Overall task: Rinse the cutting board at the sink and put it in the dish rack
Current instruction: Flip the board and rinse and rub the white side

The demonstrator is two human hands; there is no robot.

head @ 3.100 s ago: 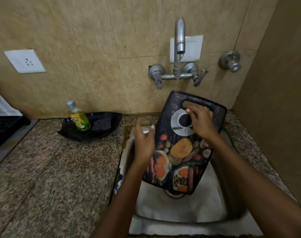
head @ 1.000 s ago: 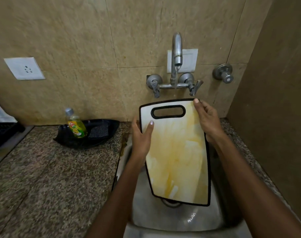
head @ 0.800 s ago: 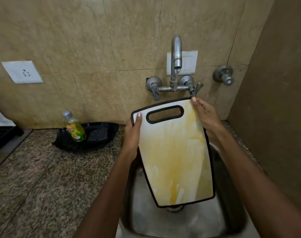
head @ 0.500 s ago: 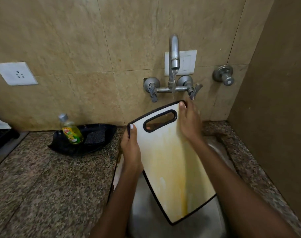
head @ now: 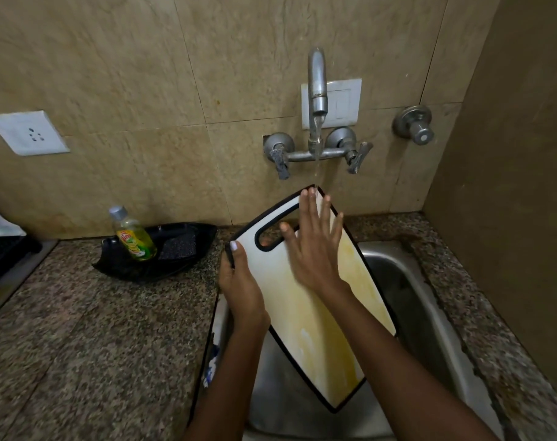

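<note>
The cutting board (head: 309,316) shows its white, yellow-stained side with a black rim and a handle slot near the top. It is tilted over the steel sink (head: 407,300), top corner under the running tap (head: 317,87). My left hand (head: 240,284) grips its left edge near the slot. My right hand (head: 312,246) lies flat on the board's face, fingers spread, fingertips in the water stream. The dish rack (head: 3,249) shows only as a dark corner at the far left.
A green dish-soap bottle (head: 132,235) and a dark scrub pad (head: 178,248) sit in a black tray (head: 162,262) on the granite counter (head: 95,338) left of the sink. A brown wall (head: 509,186) closes the right side. A wall socket (head: 27,132) is at left.
The board was flipped from its printed side to the white side. It has tilted left under the stream, and my right hand left the top edge and now lies flat on the face.
</note>
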